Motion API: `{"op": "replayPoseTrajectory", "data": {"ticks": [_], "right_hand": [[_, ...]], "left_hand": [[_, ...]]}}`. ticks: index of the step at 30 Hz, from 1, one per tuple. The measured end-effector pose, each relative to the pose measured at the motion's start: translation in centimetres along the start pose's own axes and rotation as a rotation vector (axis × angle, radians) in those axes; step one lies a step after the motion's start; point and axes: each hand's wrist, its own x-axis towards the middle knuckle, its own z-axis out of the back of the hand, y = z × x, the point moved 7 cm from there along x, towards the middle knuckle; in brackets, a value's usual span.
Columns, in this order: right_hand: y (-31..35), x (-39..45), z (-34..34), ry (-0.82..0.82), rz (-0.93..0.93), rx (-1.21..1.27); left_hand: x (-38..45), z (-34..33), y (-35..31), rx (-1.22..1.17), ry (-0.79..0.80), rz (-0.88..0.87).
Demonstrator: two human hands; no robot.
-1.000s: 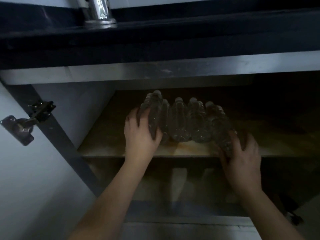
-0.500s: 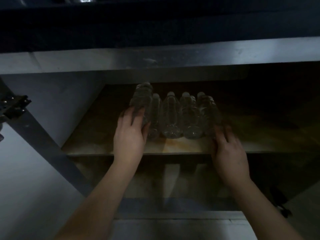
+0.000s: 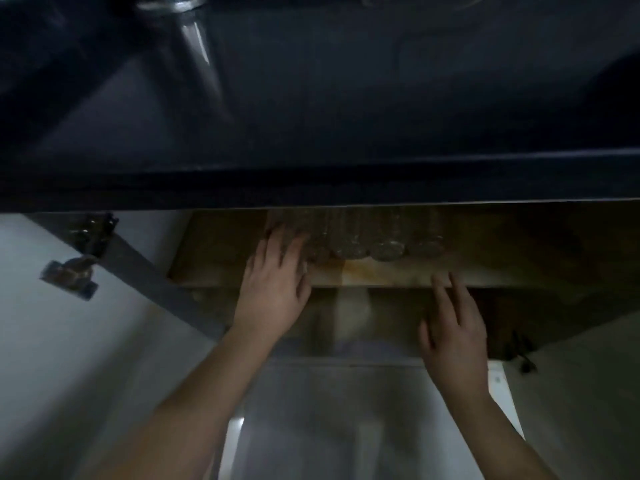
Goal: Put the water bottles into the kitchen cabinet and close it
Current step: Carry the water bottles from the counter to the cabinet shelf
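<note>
Several clear water bottles [image 3: 377, 242] lie side by side on the brown cabinet shelf [image 3: 221, 258], bases toward me; the dark counter edge hides their tops. My left hand [image 3: 273, 289] rests flat with spread fingers against the leftmost bottle, touching it without closing around it. My right hand [image 3: 450, 327] is off the bottles, below the shelf's front edge, fingers apart and empty. The cabinet stands open.
The white cabinet door [image 3: 45, 341] hangs open at the left, its metal hinge [image 3: 74, 268] on the grey frame. A dark countertop [image 3: 311, 116] overhangs the cabinet, with a chrome faucet base [image 3: 173, 1] at the top. A lower compartment [image 3: 346, 320] lies beneath the shelf.
The view has risen, so the counter now covers the bottle tops. My right hand has let go of the right bottles and pulled back below the shelf; my left hand stays on the left bottle.
</note>
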Motion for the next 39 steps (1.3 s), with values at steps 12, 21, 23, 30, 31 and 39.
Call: {"op": "replayPoseTrajectory", "data": {"ticks": [12, 21, 23, 30, 31, 39], "right_hand": [[9.3, -12.4, 16.8, 0.470, -0.040, -0.160], [19.4, -17.4, 34.0, 0.543, -0.058, -0.246], [20.6, -18.3, 37.4, 0.527, -0.077, -0.266], [20.8, -22.4, 47.5, 0.392, -0.241, -0.322], [20.3, -23.1, 48.8, 0.347, -0.270, -0.342], [11.5, -27.7, 56.5, 0.185, -0.510, -0.420]], "left_hand": [[-14.3, 14.8, -8.1, 0.053, 0.645, 0.017], [-20.3, 32.4, -14.9, -0.063, 0.692, -0.310], [-20.9, 35.1, -15.7, -0.151, 0.726, -0.361], [-23.3, 38.2, -19.0, -0.238, 0.764, -0.484], [-23.5, 38.7, -20.2, -0.236, 0.757, -0.523], [-25.2, 41.3, -33.6, -0.173, 0.646, -0.874]]}}
